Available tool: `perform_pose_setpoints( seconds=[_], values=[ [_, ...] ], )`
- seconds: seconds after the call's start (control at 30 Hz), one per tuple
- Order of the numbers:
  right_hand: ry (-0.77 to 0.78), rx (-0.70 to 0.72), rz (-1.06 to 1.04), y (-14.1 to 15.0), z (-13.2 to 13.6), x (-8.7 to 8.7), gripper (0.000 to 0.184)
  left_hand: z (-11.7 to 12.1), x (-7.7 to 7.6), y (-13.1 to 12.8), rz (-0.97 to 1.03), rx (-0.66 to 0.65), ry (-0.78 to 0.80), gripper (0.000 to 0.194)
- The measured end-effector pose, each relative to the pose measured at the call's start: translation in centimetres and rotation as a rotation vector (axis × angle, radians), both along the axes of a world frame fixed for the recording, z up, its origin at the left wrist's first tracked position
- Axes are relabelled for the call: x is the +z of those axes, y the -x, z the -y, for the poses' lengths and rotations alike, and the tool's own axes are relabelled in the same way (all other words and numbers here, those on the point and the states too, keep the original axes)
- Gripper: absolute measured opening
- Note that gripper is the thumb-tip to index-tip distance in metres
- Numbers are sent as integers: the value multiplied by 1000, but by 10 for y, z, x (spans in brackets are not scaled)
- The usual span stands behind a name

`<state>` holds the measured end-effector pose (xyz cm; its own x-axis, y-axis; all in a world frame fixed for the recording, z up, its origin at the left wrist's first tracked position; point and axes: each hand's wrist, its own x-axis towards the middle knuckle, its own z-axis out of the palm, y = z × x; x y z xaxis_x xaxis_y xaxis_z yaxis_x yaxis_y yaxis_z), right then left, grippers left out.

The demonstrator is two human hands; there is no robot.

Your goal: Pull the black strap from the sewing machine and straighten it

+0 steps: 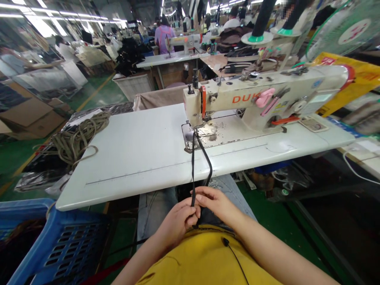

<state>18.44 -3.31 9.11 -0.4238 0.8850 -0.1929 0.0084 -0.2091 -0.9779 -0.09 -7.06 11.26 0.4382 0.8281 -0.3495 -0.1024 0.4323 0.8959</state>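
Now both hands are pinching the narrow black fabric strap just below the table edge: left hand closed on it, right hand fingering its loop, the strap running to the cream sewing machine's needle; keeping it taut and untwisted looks wise.
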Motion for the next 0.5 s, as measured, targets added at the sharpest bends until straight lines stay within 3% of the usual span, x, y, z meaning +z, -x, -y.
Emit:
perform_pose_setpoints(
  seconds=[0.1,0.23,0.4,0.47,0.5],
  values=[
    [94,30,-111,4,4,3,46,-3,6,-3,-99,-51,-87,11],
    [165,-6,-162,7,8,7,46,-5,11,-8,-104,-53,-48,7],
    [127,-56,-133,5,9,6,41,-3,-5,-14,5,23,128,11],
    [97,-82,-132,3,8,6,38,-5,-13,-14,27,53,154,6],
    [73,-99,-122,1,8,6,37,-7,-15,-12,20,64,152,13]
  ],
)
